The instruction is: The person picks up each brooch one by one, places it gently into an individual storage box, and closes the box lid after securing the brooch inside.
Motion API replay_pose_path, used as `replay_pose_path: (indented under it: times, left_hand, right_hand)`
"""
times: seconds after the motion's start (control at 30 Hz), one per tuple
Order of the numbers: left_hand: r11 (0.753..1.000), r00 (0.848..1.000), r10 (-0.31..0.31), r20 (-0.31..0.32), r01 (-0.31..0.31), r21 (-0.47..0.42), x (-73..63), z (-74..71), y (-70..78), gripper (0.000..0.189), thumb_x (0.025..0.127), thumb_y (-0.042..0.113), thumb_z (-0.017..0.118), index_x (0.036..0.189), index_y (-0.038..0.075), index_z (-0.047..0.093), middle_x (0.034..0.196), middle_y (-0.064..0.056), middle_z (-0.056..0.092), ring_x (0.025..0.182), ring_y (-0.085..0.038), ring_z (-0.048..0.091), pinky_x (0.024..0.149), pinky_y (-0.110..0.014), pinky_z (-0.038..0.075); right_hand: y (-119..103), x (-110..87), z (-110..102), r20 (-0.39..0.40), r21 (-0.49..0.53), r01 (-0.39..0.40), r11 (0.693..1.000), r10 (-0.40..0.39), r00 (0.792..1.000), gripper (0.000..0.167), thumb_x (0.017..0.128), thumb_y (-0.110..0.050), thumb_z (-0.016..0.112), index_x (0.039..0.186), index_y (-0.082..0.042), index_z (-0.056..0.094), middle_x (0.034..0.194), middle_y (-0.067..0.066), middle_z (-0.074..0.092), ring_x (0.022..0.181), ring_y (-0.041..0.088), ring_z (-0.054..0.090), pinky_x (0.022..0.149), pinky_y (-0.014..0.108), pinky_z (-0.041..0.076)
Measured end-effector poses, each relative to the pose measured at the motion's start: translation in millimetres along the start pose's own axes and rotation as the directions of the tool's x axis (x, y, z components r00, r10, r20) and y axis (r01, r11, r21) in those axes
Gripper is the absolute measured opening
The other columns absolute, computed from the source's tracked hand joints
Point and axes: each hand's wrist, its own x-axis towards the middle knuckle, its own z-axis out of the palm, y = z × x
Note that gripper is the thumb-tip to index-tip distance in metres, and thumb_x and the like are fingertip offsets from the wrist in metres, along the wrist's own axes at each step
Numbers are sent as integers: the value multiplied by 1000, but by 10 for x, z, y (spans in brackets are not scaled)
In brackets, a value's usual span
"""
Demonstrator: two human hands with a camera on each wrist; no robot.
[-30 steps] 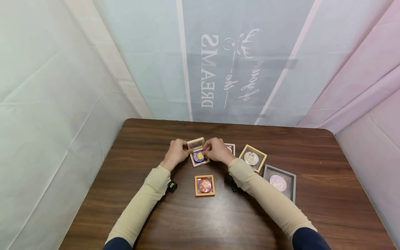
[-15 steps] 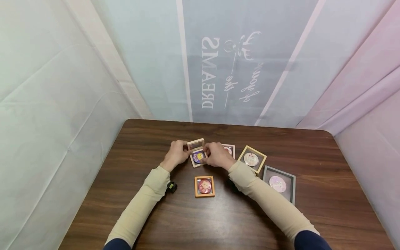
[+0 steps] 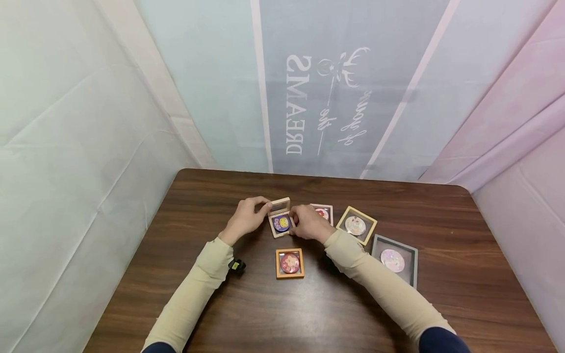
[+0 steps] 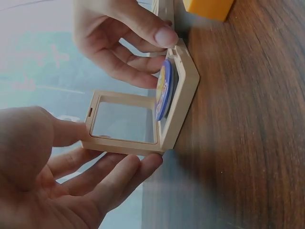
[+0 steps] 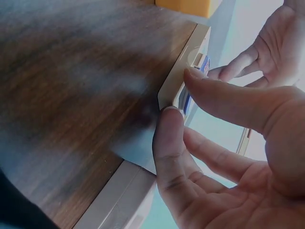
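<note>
A small cream hinged display case (image 4: 185, 98) stands open on the table with its clear-windowed lid (image 4: 125, 119) raised. In its base lies a round purple badge (image 3: 281, 223) with a yellow figure. My left hand (image 3: 244, 218) pinches the lid's left side between thumb and fingers. At the right of the base, my right hand (image 3: 308, 223) grips the corner, its thumb (image 5: 214, 93) along the front edge and a fingertip at the side. The badge sits tilted in the base in the left wrist view.
An orange framed case (image 3: 289, 277) with a red badge lies nearer the person. Rightward are a pale pink case (image 3: 330, 215), partly behind the right hand, a yellow case (image 3: 370, 230) and a larger grey case (image 3: 415, 264), each with a round badge. A curtain (image 3: 220, 98) hangs behind the table.
My right fingers have drawn back from the badge to the case's right edge. My left hand has shifted slightly left and up onto the lid's side, and the case has edged slightly right.
</note>
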Motion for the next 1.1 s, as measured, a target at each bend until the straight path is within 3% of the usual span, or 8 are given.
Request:
replay_pose_path:
  times: [0.07,0.17,0.33,0.43,0.63,0.77,1.1]
  left_hand:
    - [1000,1000,10,-4,-10,-6,-6,0,3,32,112,36,57,128,15,76,123,-8,77,116,-29,70,103,-51,55]
    - [1000,1000,16,-9,-16,-11,-11,5,-7,30,112,35,58,127,16,76,127,-9,76,119,-31,70,104,-52,54]
    - [1000,1000,24,-12,-24,-2,-22,1,6,25,110,33,62,122,18,77,129,-8,75,116,-28,68,100,-49,54]
    - [999,999,36,12,-36,-7,-37,-8,27,21,109,31,65,118,18,78,122,-7,77,109,-25,70,95,-46,55]
    - [995,992,101,73,-99,-28,-69,0,52,14,103,22,73,110,13,82,114,-7,80,109,-23,75,97,-45,59]
    - [989,986,148,77,-148,5,-79,19,73,11,101,20,76,105,12,82,112,-6,80,112,-26,73,102,-47,57]
    - [988,989,139,60,-142,63,-172,105,102,5,97,19,81,97,15,84,110,-3,79,108,-25,72,98,-48,58]
  right_hand:
    - [10,-7,-4,2,-4,2,1000,-2,1000,47,83,-8,90,124,5,70,94,11,71,82,19,64,76,35,56]
    - [26,-8,-3,7,-9,2,1000,-2,1000,46,84,-6,89,124,4,70,94,10,74,85,21,66,78,35,57]
    - [33,-7,-21,15,-1,-19,1000,19,1000,45,84,-7,88,123,4,69,100,13,78,95,25,69,83,37,59]
    - [34,-9,-22,28,6,-28,1000,28,999,44,84,-8,89,121,5,68,102,14,79,97,25,71,83,37,60]
    - [41,1,-39,48,3,-45,999,45,998,34,86,-8,89,113,2,70,97,11,76,86,20,70,74,33,58]
    - [47,25,-56,50,5,-51,999,51,997,25,86,-8,88,103,-3,71,90,7,73,77,17,65,67,29,54]
    - [22,-9,-51,73,-3,-54,999,54,996,22,88,-11,88,99,-5,70,85,6,67,72,18,60,62,29,49]
